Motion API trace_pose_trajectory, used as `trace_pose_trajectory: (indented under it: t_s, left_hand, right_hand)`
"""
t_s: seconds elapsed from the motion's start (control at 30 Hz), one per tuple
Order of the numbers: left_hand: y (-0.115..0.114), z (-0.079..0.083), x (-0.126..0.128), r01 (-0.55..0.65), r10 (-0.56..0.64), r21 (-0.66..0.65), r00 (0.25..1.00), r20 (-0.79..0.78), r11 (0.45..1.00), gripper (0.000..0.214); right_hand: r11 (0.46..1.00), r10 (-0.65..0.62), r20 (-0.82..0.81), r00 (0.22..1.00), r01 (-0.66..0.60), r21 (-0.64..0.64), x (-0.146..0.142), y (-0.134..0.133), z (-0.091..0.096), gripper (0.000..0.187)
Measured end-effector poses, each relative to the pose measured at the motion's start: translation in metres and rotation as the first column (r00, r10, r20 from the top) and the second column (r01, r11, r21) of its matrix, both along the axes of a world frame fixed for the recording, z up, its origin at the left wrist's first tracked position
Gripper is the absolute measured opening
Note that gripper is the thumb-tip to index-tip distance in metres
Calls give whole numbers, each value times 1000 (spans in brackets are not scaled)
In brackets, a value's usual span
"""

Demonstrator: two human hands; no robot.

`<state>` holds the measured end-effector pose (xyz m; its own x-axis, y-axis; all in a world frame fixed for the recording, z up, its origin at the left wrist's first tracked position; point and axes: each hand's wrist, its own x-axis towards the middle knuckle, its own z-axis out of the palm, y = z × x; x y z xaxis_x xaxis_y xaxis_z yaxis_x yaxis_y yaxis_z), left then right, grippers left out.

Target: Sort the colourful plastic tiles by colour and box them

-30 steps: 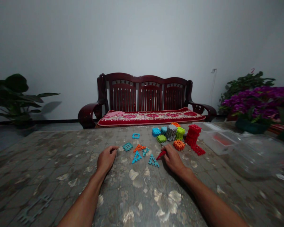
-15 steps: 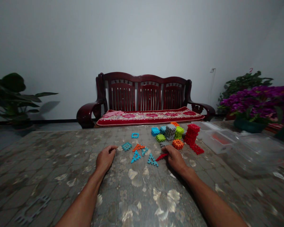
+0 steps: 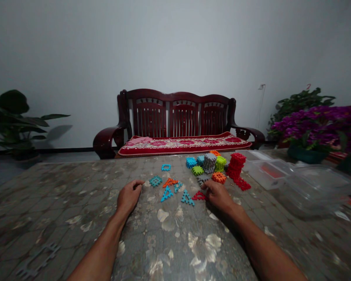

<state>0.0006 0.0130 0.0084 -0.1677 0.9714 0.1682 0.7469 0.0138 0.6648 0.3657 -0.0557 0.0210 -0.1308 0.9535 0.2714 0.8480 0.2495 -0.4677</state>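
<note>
My left hand [image 3: 130, 196] rests on the table left of the loose pieces, holding nothing, with its fingers loosely apart. Just beyond its fingertips lies a teal square lattice piece [image 3: 156, 180]. My right hand [image 3: 219, 196] is low over the table beside a red triangular piece [image 3: 198, 196], which lies flat with its right end against the hand. Its fingers look loosened, though the undersides are hidden. Between the hands lie blue triangular pieces [image 3: 187, 198], [image 3: 167, 193], an orange triangular piece [image 3: 170, 182] and a small teal triangular piece [image 3: 178, 187]. A blue rectangular frame [image 3: 166, 167] lies farther back.
Behind my right hand stand stacks of toothed squares: grey [image 3: 210, 163], lime [image 3: 220, 164], blue [image 3: 191, 162], orange [image 3: 219, 178] and red [image 3: 236, 165]. Clear plastic boxes [image 3: 269, 173] are at right. A grey frame piece [image 3: 38, 260] lies front left. A wooden bench [image 3: 105, 139] stands beyond the table.
The red triangular piece, tilted up at my right fingertips before, now lies flat on the table. My right fingers have loosened. My left hand has stayed in place.
</note>
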Motion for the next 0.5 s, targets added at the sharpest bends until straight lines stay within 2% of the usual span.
trace_pose_trajectory:
  t_s: [0.2,0.33,0.5]
  left_hand:
    - [0,-1,-1,9,-9,17,1000,-7,1000,29]
    - [0,-2,-2,16,-15,23,1000,-9,1000,28]
    - [-1,0,0,13,-13,10,1000,-19,1000,29]
  right_hand:
    - [990,-67,95,993,78,-117,-3,-5,13,36]
    - [983,-43,151,988,69,-171,-3,-11,21,27]
    - [991,-2,232,973,34,-133,0,-13,15,36]
